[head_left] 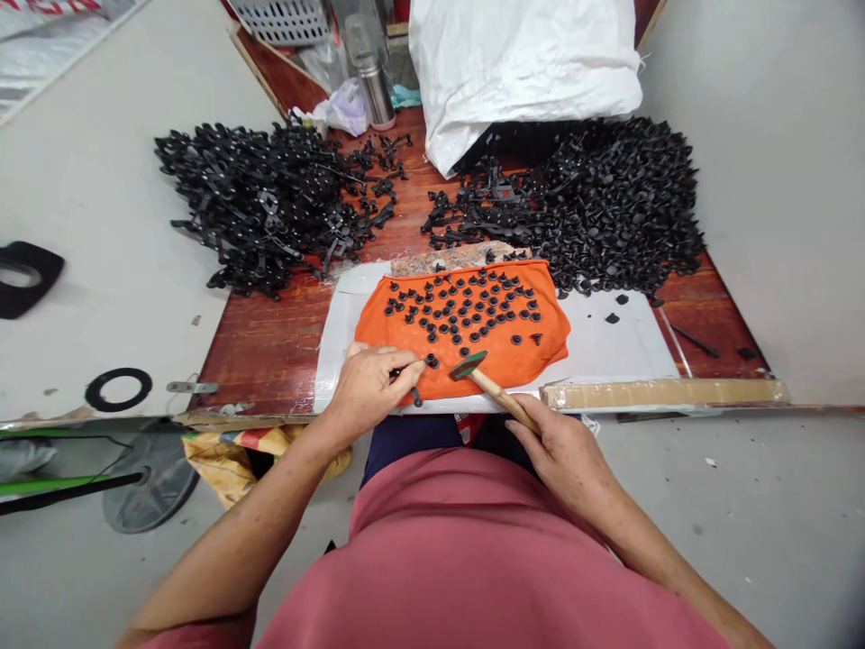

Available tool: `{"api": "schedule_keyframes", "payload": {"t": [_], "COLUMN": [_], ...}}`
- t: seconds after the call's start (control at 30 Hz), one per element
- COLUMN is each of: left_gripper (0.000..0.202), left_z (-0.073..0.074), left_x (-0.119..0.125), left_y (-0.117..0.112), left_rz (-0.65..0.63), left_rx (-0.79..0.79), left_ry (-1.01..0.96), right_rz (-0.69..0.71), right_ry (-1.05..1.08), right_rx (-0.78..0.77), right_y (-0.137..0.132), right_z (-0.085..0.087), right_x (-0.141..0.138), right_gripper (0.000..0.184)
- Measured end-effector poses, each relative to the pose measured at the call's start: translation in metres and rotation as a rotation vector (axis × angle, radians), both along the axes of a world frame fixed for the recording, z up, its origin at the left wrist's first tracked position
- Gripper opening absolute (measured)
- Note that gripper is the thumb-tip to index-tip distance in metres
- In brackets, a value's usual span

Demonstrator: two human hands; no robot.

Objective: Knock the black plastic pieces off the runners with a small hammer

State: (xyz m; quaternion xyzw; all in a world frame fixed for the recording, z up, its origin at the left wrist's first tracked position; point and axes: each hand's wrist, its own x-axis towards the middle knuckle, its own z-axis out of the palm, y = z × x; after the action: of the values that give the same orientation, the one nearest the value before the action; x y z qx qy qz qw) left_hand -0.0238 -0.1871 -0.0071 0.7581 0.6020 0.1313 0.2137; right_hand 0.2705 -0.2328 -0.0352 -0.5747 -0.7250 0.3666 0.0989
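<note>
My left hand [370, 388] rests at the near edge of an orange cloth [541, 347]. Its fingers pinch a small black plastic part [430, 361] against the cloth. My right hand [564, 455] grips the wooden handle of a small hammer [483, 377], whose green head hovers just right of that part. Several small black round parts [466, 306] lie scattered over the cloth. The cloth lies on a white board [608, 347] on a reddish wooden table [270, 347].
A heap of black plastic sprues [263, 203] lies at the back left, a larger heap of black parts [608, 207] at the back right. A white sack [520, 63] and a steel flask [375, 86] stand behind. A cardboard strip [666, 393] lines the near edge.
</note>
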Motion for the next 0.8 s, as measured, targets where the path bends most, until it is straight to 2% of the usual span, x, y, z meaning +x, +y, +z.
{"api": "schedule_keyframes", "payload": {"t": [0.17,0.3,0.5,0.8], "left_gripper": [0.040,0.041,0.044,0.044], "left_z": [0.001,0.003,0.006,-0.001], "left_x": [-0.004,-0.006,-0.004,-0.005], "left_y": [0.003,0.016,0.033,0.033], "left_rz": [0.059,0.107,0.034,-0.002], "left_rx": [0.023,0.040,0.043,0.000], "left_ry": [-0.051,-0.012,0.038,0.022], "right_rz": [0.011,0.018,0.016,0.015], "right_ry": [0.001,0.001,0.028,0.008], "right_rx": [0.003,0.008,0.006,-0.018], "right_y": [0.000,0.001,0.001,0.002], "right_z": [0.001,-0.001,-0.002,0.000], "right_x": [0.000,0.000,0.000,0.000], "right_gripper": [0.034,0.033,0.033,0.033]}}
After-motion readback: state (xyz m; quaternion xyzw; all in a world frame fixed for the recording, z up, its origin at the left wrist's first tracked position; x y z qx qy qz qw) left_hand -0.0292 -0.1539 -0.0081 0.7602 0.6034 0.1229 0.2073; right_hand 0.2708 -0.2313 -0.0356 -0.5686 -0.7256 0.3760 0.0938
